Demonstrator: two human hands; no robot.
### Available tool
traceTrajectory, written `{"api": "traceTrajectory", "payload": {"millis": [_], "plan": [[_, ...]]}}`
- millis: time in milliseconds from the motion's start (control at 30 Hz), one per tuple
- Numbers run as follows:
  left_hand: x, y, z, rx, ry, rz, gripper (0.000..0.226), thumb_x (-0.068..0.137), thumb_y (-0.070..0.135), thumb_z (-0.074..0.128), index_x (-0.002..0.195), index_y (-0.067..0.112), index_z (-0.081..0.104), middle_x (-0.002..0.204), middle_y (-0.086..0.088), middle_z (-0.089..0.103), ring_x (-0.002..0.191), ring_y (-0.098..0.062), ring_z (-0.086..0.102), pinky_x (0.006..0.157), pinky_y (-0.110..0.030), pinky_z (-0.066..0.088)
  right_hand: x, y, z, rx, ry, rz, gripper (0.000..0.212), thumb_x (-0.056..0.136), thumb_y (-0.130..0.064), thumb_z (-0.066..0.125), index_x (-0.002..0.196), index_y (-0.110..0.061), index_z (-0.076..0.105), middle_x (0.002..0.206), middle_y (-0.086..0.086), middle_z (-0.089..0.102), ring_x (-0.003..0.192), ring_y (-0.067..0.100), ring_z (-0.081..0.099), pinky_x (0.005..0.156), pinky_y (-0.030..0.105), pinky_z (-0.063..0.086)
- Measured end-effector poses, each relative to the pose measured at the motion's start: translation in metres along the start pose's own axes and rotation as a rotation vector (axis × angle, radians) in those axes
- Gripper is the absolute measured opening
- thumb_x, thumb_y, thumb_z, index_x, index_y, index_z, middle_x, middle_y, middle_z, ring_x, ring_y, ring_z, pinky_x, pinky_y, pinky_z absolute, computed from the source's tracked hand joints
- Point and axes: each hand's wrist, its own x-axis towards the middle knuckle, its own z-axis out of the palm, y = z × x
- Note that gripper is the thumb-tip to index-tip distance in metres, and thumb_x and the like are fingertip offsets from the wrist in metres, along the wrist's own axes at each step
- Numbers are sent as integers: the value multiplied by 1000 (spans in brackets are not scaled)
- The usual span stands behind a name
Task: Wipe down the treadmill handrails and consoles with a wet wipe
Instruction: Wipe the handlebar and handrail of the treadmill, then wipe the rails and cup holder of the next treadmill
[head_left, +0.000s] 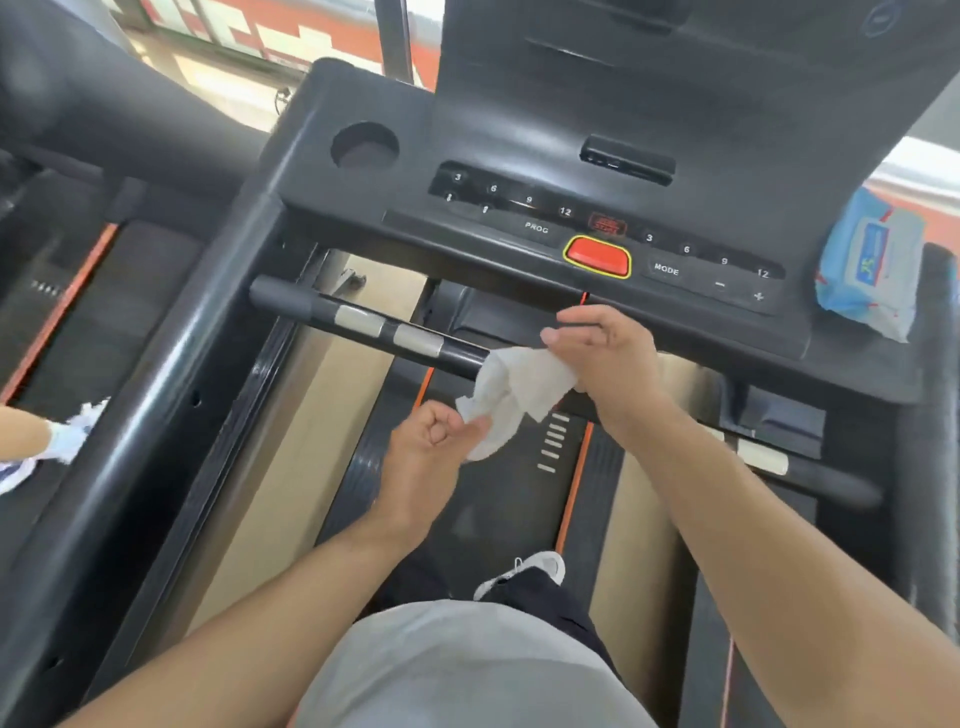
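Progress: I reckon we're somewhere in the middle. The wipe (511, 395) is out and at the front handrail (374, 327), but nothing here shows me which surfaces are actually done.
Right hand (605, 353): fingers curled over the top of the wipe, holding it against the bar just past the silver sensor pads (387, 330).
Left hand (426, 452): curled, pinching the wipe's lower corner that dangles below the bar.
Still to do, my guess: the rest of this bar, the long side handrail (171, 395), the bar end on the right (810, 473) and the console (597, 228) with its buttons.
Count, wipes: one in use, plus one blue pack (867, 265) sitting on the console's right edge.
Count, sensor pads: two on the left stretch, one visible on the right.
Count, cup holder (364, 145): one.
Count, red stop button (597, 256): one.
Count, hands: two, both on the wipe.
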Motion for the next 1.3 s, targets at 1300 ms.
{"api": "traceTrajectory", "payload": {"millis": [1300], "plan": [[43, -26, -16, -85, 313, -264, 43, 85, 19, 72, 123, 33, 57, 120, 18, 62, 112, -7, 61, 107, -43, 48, 69, -1, 130, -1297, -736, -354, 33, 97, -51, 55, 95, -18, 54, 90, 2, 64, 85, 29, 64, 70, 35, 45]]}}
